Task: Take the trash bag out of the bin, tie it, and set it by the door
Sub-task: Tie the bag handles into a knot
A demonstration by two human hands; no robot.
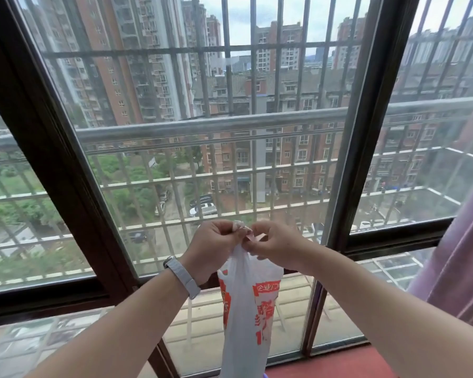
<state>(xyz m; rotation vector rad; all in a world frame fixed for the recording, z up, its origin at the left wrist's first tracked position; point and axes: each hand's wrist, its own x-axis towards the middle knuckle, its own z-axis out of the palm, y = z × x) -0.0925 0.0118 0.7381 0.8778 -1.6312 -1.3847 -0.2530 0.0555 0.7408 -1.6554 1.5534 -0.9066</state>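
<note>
Both hands (246, 238) pinch bag (249, 309) top, knot hidden

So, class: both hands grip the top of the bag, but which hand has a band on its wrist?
The left hand: a pale grey wristband circles its wrist. The right hand has a bare wrist. Both pinch the bag.

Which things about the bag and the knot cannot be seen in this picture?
- Knot: head view; fingers of left hand and right hand cover the trash bag top, so tied or not is unclear.
- Bag bottom: cut off by lower edge.
- Bin and door: outside view.
</note>
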